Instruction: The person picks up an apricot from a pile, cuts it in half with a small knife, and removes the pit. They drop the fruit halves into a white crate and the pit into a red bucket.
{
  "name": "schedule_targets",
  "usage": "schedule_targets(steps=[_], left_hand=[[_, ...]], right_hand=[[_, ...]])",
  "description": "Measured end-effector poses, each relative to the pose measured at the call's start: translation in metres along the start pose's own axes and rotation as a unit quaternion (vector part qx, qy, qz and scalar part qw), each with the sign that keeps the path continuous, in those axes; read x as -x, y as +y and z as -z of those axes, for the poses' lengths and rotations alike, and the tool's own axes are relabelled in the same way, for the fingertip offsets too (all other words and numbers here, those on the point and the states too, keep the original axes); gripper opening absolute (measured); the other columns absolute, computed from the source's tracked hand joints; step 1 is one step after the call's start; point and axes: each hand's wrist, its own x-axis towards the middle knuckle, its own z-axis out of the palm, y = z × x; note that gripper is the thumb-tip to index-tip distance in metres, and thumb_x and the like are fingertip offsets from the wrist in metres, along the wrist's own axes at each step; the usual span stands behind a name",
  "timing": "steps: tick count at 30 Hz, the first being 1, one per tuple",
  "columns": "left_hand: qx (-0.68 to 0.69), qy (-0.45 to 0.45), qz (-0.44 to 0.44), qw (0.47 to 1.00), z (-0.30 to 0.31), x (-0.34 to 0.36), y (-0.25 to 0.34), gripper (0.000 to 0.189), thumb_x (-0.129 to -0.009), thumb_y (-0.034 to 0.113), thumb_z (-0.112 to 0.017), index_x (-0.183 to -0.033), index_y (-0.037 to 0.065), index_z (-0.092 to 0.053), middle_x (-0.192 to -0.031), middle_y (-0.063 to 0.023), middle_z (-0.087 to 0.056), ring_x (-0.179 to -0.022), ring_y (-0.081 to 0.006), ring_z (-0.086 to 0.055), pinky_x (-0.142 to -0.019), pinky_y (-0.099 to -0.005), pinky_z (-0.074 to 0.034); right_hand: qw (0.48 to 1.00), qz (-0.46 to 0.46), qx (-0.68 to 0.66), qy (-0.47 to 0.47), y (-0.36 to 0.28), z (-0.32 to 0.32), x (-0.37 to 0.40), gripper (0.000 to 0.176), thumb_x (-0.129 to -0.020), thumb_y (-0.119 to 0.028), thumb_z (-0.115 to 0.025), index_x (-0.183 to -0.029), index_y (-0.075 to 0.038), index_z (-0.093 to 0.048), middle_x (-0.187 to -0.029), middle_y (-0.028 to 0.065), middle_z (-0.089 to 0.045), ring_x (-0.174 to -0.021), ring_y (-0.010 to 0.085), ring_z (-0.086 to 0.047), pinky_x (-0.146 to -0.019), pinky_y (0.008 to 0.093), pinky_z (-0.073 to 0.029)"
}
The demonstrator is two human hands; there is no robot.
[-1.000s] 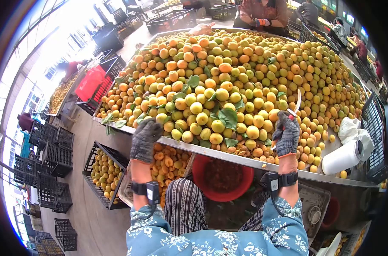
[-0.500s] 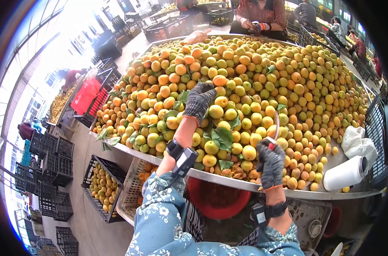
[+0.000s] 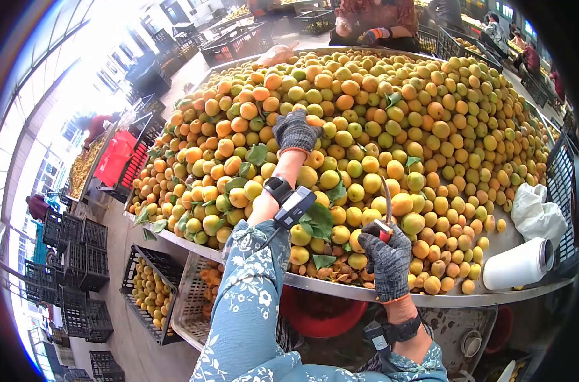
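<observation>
My left hand point(image 3: 296, 132), in a dark grey knitted glove, reaches into the heap of apricots point(image 3: 429, 134). Its fingers are bent round an orange apricot point(image 3: 314, 120) at the top of the heap, and the fingertips are partly hidden. My right hand point(image 3: 388, 260), gloved the same way, is closed on a knife point(image 3: 387, 204) with a thin curved blade and a red handle. The blade points up over the near side of the heap. Green leaves point(image 3: 316, 221) lie among the apricots between my hands.
A white bottle point(image 3: 517, 263) lies on the metal table's right side beside a white plastic bag point(image 3: 536, 213). Below stand a red basin point(image 3: 321, 312), a pale basket point(image 3: 191, 299) and a black crate point(image 3: 152, 290) of apricots. Across the table is another person point(image 3: 375, 22).
My left hand has moved forward, up to the orange apricot. My right hand, still holding the knife, has shifted slightly left. The whole view has shifted a little.
</observation>
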Motion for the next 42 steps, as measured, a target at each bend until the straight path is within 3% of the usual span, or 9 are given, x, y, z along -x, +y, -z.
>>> schedule_targets(steps=[3, 5, 7, 10, 12, 16, 18, 32, 42], left_hand=[[0.198, 0.077, -0.058, 0.975, 0.012, 0.021, -0.012, 0.05, -0.062, 0.038, -0.082, -0.103, 0.014, -0.065, -0.099, -0.0101, -0.067, -0.099, -0.0295, -0.06, -0.086, -0.0432, -0.048], [0.62, -0.033, -0.087, 0.779, 0.022, 0.049, -0.017, 0.037, -0.074, 0.013, -0.078, -0.108, 0.006, -0.064, -0.097, -0.0065, -0.067, -0.086, -0.0202, -0.065, -0.074, -0.031, -0.054], [0.775, -0.175, 0.016, 0.607, 0.044, 0.088, -0.027, 0.044, -0.077, 0.013, -0.077, -0.116, 0.003, -0.059, -0.104, -0.0084, -0.064, -0.095, -0.0209, -0.063, -0.082, -0.0351, -0.056], [0.838, -0.212, 0.006, 0.503, 0.061, 0.147, -0.04, 0.056, -0.079, 0.016, -0.075, -0.128, 0.004, -0.05, -0.115, -0.0122, -0.06, -0.102, -0.0286, -0.062, -0.084, -0.0392, -0.056], [0.835, -0.22, -0.004, 0.505, 0.075, 0.178, -0.047, 0.064, -0.077, 0.017, -0.077, -0.131, 0.004, -0.047, -0.118, -0.0136, -0.058, -0.106, -0.0306, -0.06, -0.088, -0.0414, -0.055], [0.846, -0.218, 0.018, 0.486, 0.077, 0.215, -0.054, 0.067, -0.077, 0.018, -0.076, -0.134, 0.003, -0.044, -0.124, -0.0122, -0.052, -0.112, -0.0272, -0.056, -0.094, -0.0421, -0.052], [0.849, -0.212, 0.025, 0.483, 0.082, 0.223, -0.053, 0.067, -0.077, 0.018, -0.075, -0.134, 0.002, -0.043, -0.125, -0.0116, -0.051, -0.112, -0.026, -0.056, -0.094, -0.0416, -0.051], [0.867, -0.225, 0.011, 0.444, 0.06, 0.213, -0.061, 0.056, -0.076, 0.023, -0.074, -0.121, -0.001, -0.052, -0.108, -0.0102, -0.061, -0.093, -0.02, -0.064, -0.076, -0.0326, -0.057], [0.856, -0.225, 0.043, 0.463, 0.068, 0.218, -0.055, 0.055, -0.071, 0.02, -0.075, -0.117, -0.002, -0.053, -0.103, -0.0127, -0.061, -0.096, -0.0265, -0.062, -0.086, -0.0399, -0.053]], right_hand=[[1.0, 0.003, -0.007, -0.002, 0.001, 0.001, -0.001, 0.014, -0.083, -0.005, -0.065, -0.095, 0.0, -0.064, -0.082, 0.0016, -0.063, -0.074, 0.0096, -0.06, -0.069, 0.0226, -0.05], [1.0, 0.007, 0.013, -0.001, 0.001, 0.0, -0.003, 0.01, -0.083, -0.007, -0.066, -0.091, -0.002, -0.065, -0.078, -0.0021, -0.061, -0.071, 0.0068, -0.056, -0.063, 0.0204, -0.046], [0.999, 0.016, 0.026, -0.011, 0.004, -0.002, -0.005, 0.011, -0.085, -0.009, -0.065, -0.093, -0.001, -0.064, -0.079, -0.0028, -0.06, -0.069, 0.0059, -0.053, -0.062, 0.02, -0.044], [0.995, 0.055, 0.083, -0.018, 0.007, -0.006, -0.004, 0.016, -0.089, -0.017, -0.064, -0.098, -0.004, -0.063, -0.075, -0.002, -0.057, -0.066, 0.0052, -0.049, -0.059, 0.0214, -0.042], [0.987, 0.074, 0.142, -0.02, 0.002, -0.01, 0.004, 0.021, -0.092, -0.024, -0.061, -0.098, -0.004, -0.063, -0.067, -0.0021, -0.053, -0.062, 0.0054, -0.046, -0.054, 0.0231, -0.039], [0.994, 0.05, 0.062, -0.075, 0.013, -0.018, 0.022, 0.021, -0.094, -0.024, -0.058, -0.096, -0.004, -0.063, -0.066, -0.0047, -0.05, -0.061, 0.005, -0.044, -0.053, 0.0226, -0.037], [0.984, 0.118, 0.063, -0.118, 0.015, -0.025, 0.033, 0.019, -0.095, -0.022, -0.057, -0.098, -0.004, -0.063, -0.068, -0.0051, -0.05, -0.062, 0.0047, -0.043, -0.054, 0.022, -0.037], [0.978, 0.133, 0.094, -0.133, 0.027, -0.034, 0.031, 0.02, -0.096, -0.021, -0.055, -0.101, -0.004, -0.064, -0.07, -0.003, -0.053, -0.063, 0.0058, -0.048, -0.056, 0.0224, -0.04], [0.976, 0.127, 0.103, -0.142, 0.026, -0.034, 0.035, 0.019, -0.096, -0.021, -0.055, -0.1, -0.005, -0.064, -0.067, -0.0034, -0.051, -0.061, 0.0056, -0.047, -0.054, 0.0218, -0.039]])
